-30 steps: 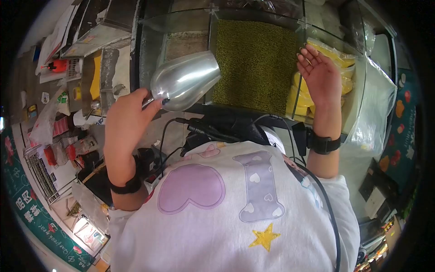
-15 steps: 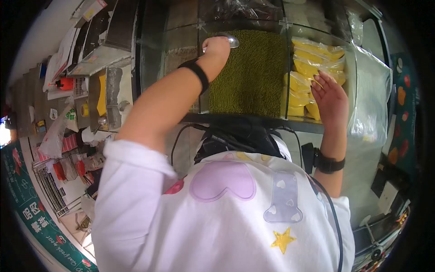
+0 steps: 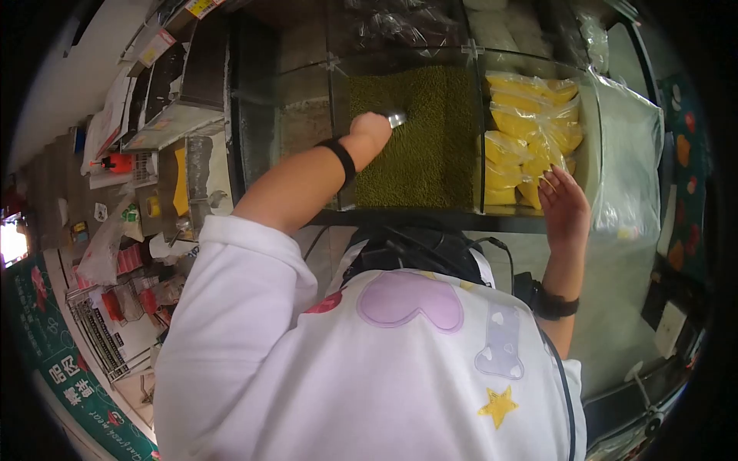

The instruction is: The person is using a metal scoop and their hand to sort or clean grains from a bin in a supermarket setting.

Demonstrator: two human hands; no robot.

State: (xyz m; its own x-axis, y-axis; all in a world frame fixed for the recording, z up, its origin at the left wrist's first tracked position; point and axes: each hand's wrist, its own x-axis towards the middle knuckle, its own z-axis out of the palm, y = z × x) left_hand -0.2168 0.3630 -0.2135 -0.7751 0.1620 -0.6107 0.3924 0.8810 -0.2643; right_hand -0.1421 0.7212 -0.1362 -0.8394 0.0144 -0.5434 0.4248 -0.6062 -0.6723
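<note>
Left hand (image 3: 370, 132) grips the scoop (image 3: 397, 120) low over green beans (image 3: 430, 173), probably for filling; right hand (image 3: 566, 206), loosely open, is apart.

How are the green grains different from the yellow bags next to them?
The green grains are loose, while the yellow bags are separate clear plastic packets. The grains form one spread-out bed; the bags are piled on one another. The grains look matte, the bags shiny. Both sit in neighbouring compartments.

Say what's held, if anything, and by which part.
Left hand holds a metal scoop, apparently by its handle end, which the fist hides. Right hand looks empty.
</note>
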